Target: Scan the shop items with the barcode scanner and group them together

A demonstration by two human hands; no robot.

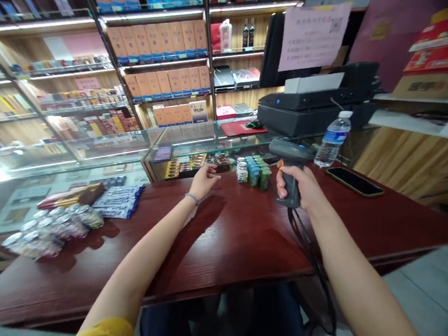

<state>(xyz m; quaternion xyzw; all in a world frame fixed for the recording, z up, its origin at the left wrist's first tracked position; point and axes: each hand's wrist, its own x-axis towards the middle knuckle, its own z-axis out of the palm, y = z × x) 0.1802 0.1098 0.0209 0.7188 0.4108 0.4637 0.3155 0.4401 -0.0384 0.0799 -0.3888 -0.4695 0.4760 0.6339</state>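
My right hand [304, 184] is wrapped round the handle of a dark grey barcode scanner [291, 150], raised over the desk, with its head tilted to the left. A black cable runs down from its grip past the desk's front edge. Just left of the scanner stand several small bottles and canisters [253, 171] in rows, some white, some blue, some green. My left hand [206, 180] is just left of them above the desk, fingers loosely bent and apart from the thumb, with nothing visible in it. A bracelet circles the left wrist.
On the brown desk [231, 246], several clear jars [53, 229] and blue-white packets [118, 202] lie left. A water bottle [333, 140] and a phone [354, 181] are right. Behind are a glass counter [119, 146], a black register [301, 110] and stocked shelves [209, 58].
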